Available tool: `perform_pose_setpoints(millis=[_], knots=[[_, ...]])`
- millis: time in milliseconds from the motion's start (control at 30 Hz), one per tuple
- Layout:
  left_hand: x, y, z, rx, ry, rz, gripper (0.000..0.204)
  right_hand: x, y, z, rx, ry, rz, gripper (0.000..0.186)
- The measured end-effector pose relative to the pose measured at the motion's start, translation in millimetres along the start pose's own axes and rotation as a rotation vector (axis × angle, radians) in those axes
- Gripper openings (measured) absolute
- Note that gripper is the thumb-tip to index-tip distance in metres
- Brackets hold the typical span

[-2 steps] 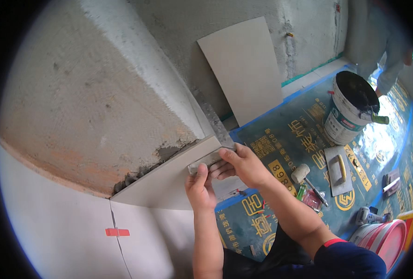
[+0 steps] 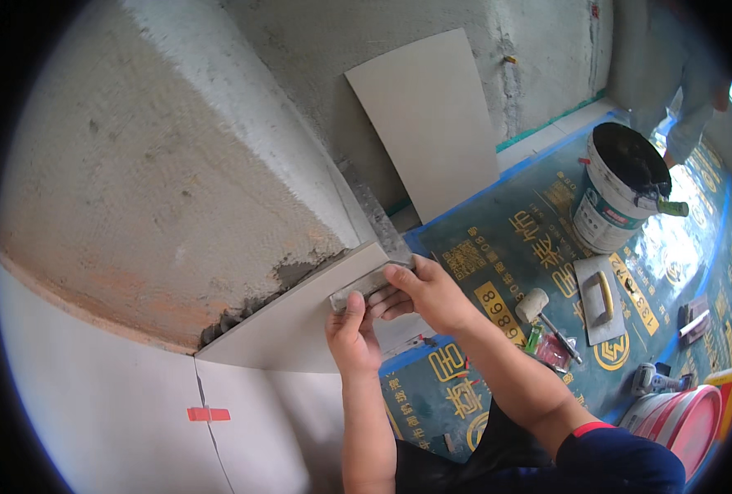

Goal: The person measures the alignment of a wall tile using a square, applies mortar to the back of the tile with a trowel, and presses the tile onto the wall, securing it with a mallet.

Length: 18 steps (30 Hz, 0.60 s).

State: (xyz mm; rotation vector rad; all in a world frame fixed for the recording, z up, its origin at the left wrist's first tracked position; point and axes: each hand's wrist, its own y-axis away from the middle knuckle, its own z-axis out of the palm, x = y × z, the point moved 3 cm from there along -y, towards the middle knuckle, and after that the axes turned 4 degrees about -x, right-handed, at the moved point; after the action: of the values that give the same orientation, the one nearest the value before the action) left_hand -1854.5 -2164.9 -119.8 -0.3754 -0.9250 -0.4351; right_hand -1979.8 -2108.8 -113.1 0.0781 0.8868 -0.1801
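My left hand (image 2: 352, 337) and my right hand (image 2: 419, 292) grip a flat, dusty grey bar (image 2: 341, 299) against the face of a pale tile (image 2: 284, 333), my left at its near end, my right at the far end with fingers curled. The tile stands along the rough wall (image 2: 135, 198), with grey mortar (image 2: 242, 309) showing behind its upper edge. Lower left, more pale tiles (image 2: 111, 370) carry a red clip (image 2: 209, 413) on their joint.
A large tile (image 2: 419, 119) leans against the back wall. The green-covered floor (image 2: 481, 239) holds a black-filled bucket (image 2: 613, 189), trowel (image 2: 599, 300), white mallet (image 2: 532, 305), power tool (image 2: 658, 379) and red-white bucket (image 2: 671, 424). Another person's legs (image 2: 671, 99) stand upper right.
The view has shifted very slightly. My hands and the grey bar sit a little to the left in the picture, with the same grip.
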Motion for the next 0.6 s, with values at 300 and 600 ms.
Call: perform_pose_setpoints(millis=[300, 600], knots=[[-0.1, -0.1, -13.1, 0.014, -0.01, 0.006, 0.031, 4.8, 0.3, 5.0, -0.014, 0.007, 0.01, 0.026], [-3.3, -2.8, -11.8, 0.003, -0.12, -0.022, 0.043, 12.1, -6.2, -1.7, -0.011, 0.022, 0.007, 0.029]])
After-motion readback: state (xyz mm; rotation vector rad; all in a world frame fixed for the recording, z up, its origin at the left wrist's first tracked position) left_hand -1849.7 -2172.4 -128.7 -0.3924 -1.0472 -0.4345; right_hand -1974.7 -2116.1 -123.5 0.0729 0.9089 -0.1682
